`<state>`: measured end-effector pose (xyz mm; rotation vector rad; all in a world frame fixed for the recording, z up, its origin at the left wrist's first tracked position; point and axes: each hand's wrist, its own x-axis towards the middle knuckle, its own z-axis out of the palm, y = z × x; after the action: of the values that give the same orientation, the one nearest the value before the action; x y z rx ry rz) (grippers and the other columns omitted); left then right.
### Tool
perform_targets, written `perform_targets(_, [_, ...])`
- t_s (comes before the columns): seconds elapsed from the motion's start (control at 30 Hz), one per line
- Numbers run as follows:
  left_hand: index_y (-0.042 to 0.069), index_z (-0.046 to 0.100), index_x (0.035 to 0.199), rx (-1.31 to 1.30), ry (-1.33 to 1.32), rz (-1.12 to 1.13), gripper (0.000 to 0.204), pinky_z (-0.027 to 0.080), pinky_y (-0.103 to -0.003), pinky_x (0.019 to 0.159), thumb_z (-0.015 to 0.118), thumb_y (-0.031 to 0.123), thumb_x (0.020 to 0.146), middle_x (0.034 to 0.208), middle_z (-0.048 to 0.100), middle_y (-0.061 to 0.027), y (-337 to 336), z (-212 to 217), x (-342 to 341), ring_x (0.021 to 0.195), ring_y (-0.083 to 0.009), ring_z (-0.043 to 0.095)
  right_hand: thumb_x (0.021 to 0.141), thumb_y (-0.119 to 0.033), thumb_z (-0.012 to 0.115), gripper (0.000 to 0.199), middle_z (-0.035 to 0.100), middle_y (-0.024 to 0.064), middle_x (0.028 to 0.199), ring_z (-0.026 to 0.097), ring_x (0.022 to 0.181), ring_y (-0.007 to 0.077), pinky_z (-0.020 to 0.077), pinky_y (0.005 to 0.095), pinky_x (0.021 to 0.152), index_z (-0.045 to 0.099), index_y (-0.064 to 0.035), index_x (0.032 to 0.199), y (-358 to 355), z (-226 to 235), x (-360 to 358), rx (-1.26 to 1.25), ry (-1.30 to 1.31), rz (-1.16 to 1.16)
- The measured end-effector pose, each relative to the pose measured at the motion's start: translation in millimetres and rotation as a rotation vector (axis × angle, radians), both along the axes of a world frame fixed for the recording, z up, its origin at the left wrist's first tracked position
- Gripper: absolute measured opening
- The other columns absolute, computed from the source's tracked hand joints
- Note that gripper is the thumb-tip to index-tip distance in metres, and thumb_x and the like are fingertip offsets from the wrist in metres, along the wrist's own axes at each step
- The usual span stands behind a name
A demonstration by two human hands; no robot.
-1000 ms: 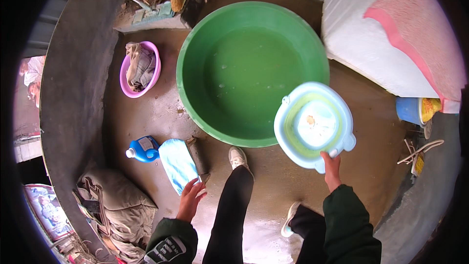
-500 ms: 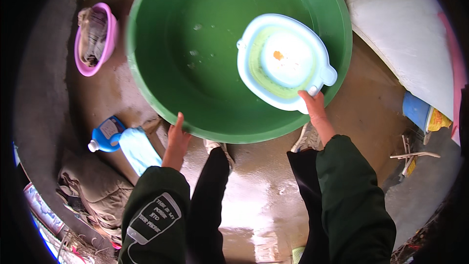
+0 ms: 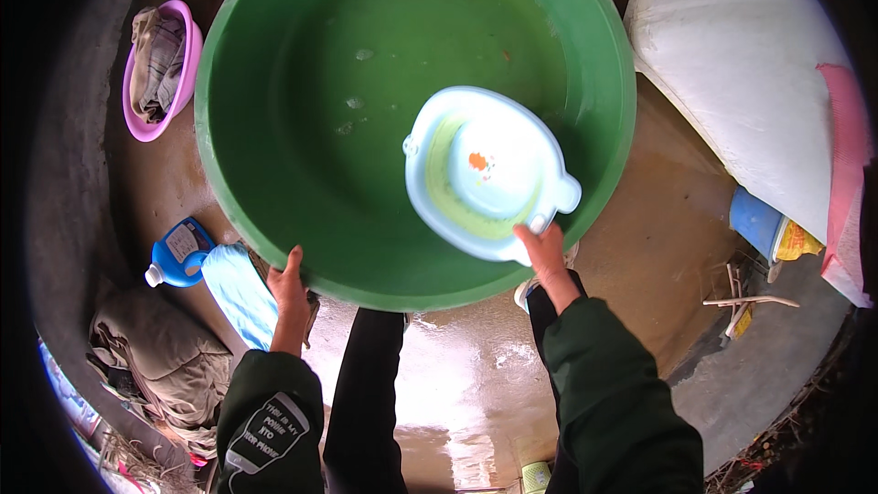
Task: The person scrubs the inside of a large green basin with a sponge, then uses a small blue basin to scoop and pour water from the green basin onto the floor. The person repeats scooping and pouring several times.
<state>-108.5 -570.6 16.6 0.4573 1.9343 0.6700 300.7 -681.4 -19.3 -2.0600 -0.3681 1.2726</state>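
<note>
Head view, scene: a wet, shiny concrete floor [image 3: 476, 375] is seen from above, with a large green basin [image 3: 302, 247] filling the middle.
Left hand: the left hand [image 3: 291, 297] is closed over the basin's near rim, thumb up on the edge.
Right hand: the right hand [image 3: 547, 256] is closed on the edge of a small pale blue tub [image 3: 485, 174], which is held tilted over the inside of the green basin, its hollow turned toward the camera.
Tub contents: the tub looks empty; a few droplets are seen on the basin's wall.
Left surroundings: a pink bowl [image 3: 137, 114] of crumpled cloth, a blue detergent bottle [image 3: 178, 254] and a light blue cloth [image 3: 240, 291] lie near the basin.
Right surroundings: a large white sack [image 3: 732, 73] lies just beside the basin.
Risk: the tub is gripped by one edge only, so it could be dropped into the basin; the slick floor could cause a foot or the basin to slide.
</note>
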Motion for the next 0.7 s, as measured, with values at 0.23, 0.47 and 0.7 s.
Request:
perform_targets(0.23, [-0.001, 0.061, 0.11, 0.153, 0.106, -0.164, 0.033, 0.045, -0.027, 0.081, 0.07, 0.015, 0.082, 0.101, 0.065, -0.0037, 25, 56, -72, 0.088, -0.0135, 0.059, 0.075, -0.015, 0.069, 0.021, 0.064, 0.0027, 0.075, 0.057, 0.069, 0.0093, 0.0468, 0.0289, 0.063, 0.062, 0.0025, 0.083, -40, 40, -85, -0.008, 0.184, -0.163])
perform_targets(0.47, [0.001, 0.061, 0.107, 0.253, 0.223, -0.301, 0.029, 0.046, -0.025, 0.077, 0.069, 0.01, 0.08, 0.094, 0.065, -0.0019, 94, 98, -85, 0.081, -0.0115, 0.06, 0.077, -0.014, 0.068, 0.02, 0.063, 0.0021, 0.083, 0.057, 0.074, 0.0103, 0.0465, 0.029, 0.066, 0.061, 0.0005, 0.088, -31, 61, -135, 0.007, 0.269, -0.252])
perform_targets(0.7, [0.002, 0.061, 0.106, 0.252, 0.383, -0.393, 0.027, 0.046, -0.024, 0.075, 0.068, 0.013, 0.082, 0.091, 0.064, -0.001, 152, 137, -73, 0.08, -0.0105, 0.058, 0.078, -0.018, 0.069, 0.022, 0.061, 0.0005, 0.082, 0.054, 0.074, 0.0089, 0.0443, 0.0287, 0.065, 0.061, 0.0005, 0.087, -13, 76, -172, -0.064, 0.459, -0.439])
